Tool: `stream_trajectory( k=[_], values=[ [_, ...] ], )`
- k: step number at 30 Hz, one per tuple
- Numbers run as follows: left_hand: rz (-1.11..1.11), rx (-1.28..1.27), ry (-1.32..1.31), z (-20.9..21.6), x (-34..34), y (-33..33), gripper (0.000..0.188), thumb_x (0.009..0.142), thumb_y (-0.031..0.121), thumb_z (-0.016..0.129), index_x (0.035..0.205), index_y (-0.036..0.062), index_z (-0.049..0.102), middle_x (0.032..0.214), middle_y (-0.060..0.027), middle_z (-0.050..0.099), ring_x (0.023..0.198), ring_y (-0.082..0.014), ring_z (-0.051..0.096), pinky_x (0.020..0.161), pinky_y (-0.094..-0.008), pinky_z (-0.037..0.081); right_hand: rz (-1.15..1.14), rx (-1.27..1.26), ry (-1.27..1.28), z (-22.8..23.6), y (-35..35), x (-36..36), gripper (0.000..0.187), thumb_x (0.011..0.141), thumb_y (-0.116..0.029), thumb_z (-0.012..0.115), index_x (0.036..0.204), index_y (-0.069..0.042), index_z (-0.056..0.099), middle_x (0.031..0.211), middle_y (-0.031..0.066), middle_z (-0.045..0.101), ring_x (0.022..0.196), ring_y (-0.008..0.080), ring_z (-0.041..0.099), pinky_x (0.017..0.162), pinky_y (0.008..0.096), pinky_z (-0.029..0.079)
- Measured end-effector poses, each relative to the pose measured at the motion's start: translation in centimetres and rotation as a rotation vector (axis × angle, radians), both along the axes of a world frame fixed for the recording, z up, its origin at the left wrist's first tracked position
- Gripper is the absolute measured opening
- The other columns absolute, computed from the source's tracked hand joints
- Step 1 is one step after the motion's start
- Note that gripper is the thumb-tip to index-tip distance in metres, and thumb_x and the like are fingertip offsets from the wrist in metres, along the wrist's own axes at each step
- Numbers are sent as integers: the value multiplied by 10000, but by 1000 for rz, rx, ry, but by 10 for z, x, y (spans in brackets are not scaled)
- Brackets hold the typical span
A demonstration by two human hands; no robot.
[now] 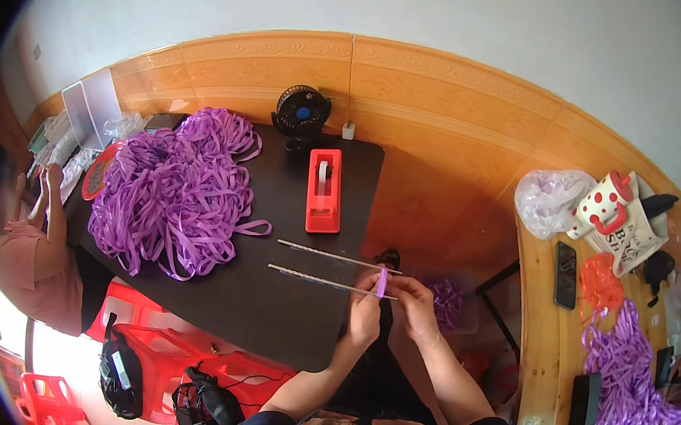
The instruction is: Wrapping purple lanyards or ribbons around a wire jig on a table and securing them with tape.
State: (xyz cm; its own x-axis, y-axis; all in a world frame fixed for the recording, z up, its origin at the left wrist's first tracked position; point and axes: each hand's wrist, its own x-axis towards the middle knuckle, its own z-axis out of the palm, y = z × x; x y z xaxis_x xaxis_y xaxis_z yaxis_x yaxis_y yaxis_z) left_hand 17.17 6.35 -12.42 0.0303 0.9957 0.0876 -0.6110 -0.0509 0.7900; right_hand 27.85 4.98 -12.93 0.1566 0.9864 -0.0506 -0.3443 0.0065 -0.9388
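Two thin metal rods reach side by side over the right edge of the dark table, their left ends twisted or patterned. Near their right ends a short loop of purple ribbon runs across them. My left hand pinches the ribbon from the left, fingers closed beside the nearer rod. From the right, my right hand has its fingertips closed on the same ribbon. How the ribbon wraps between the fingers is too small to make out. A big heap of purple ribbon lies on the table to the left.
A red tape dispenser and a black fan stand on the dark table. Another person sits at far left. Red stools hold bags. At right, a wooden table carries more ribbon, a phone and a polka-dot mug.
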Motion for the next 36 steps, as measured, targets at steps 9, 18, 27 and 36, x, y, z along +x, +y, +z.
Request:
stream_trajectory(
  k=[9, 18, 27, 36],
  values=[
    [-59, -142, -84, 0, -6, -14, 155, 895, 56, 562, 1011, 4, 650, 999, -85, 660, 933, -167, 607, 879, -299, 453, 11, 187, -251, 10, -24, -22, 179, 789, 14, 638, 968, 24, 642, 963, 93, 663, 887, 128, 613, 776, 249, 477],
    [-50, -209, -121, -1, -8, -20, 176, 886, 12, 534, 1025, -19, 638, 979, -102, 660, 891, -171, 616, 834, -278, 471, -150, 180, -277, 2, -34, -42, 87, 833, -42, 616, 879, 21, 654, 769, 36, 649, 714, 82, 582, 625, 223, 444],
    [-140, -301, -54, 58, -25, -48, 176, 933, 140, 521, 963, -5, 616, 843, -46, 623, 764, -119, 579, 672, -244, 438, -105, 18, 115, 20, -39, -52, 71, 856, -34, 603, 853, 10, 659, 764, 31, 641, 698, 81, 570, 626, 207, 427],
    [-384, -509, -54, 71, -47, -32, 463, 991, 452, 360, 973, 58, 601, 828, -27, 570, 773, -148, 514, 729, -302, 390, -107, -32, 236, 45, -44, -58, 89, 867, -61, 620, 826, 16, 636, 768, 80, 657, 660, 127, 612, 598, 229, 465]
  ],
)
